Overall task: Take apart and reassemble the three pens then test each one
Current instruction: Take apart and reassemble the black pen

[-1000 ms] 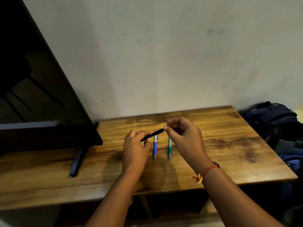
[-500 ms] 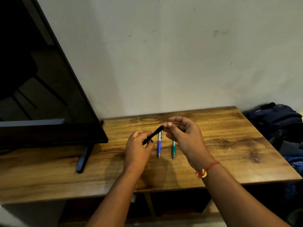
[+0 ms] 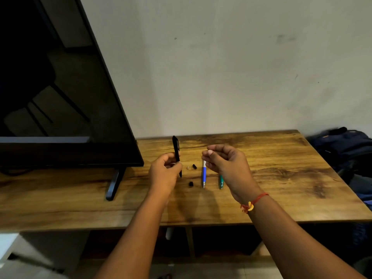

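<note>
While the left hand [image 3: 164,174] pinches the black pen [image 3: 176,152] near its lower end, long axis close to upright and clip end up, the right hand [image 3: 225,164] hovers just beside it, fingertips pressed together; whether they hold a small part, cannot tell. Head view only. On the table [image 3: 281,188] between the hands: two small black pieces [image 3: 191,184], one tiny pale bit. Blue pen [image 3: 204,174] and green pen [image 3: 221,181] lie whole, parallel, tips toward the person, nearer the right hand. Count: three pens, one dismantled.
</note>
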